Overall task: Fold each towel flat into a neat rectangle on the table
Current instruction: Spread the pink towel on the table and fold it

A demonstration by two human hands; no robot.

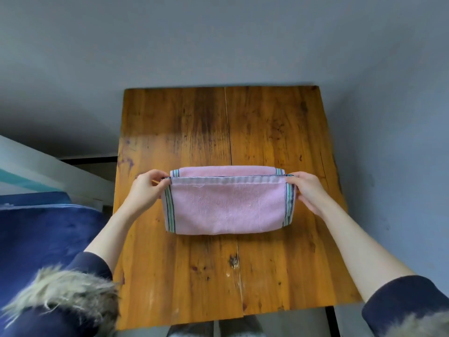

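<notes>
Two hands hold one pink towel (227, 205) over the middle of your wooden desk (267, 132). Your left hand (145, 190) pinches the towel's upper left corner between thumb and fingers, and your right hand (307, 190) pinches the upper right corner the same way. The towel's long axis runs left to right across the desk, square to the board seam that runs away from you. Its short ends, each edged with green and dark stripes, face left and right. The top edge is stretched straight between your hands, and a second layer of pink shows just behind it. The lower fold lies nearest you, slightly rounded, and I cannot tell whether it rests on the wood. Your forearms reach in from both lower corners, with dark sleeves (408, 305) pushed back. A blue cushion (43, 229) sits left of the desk.
</notes>
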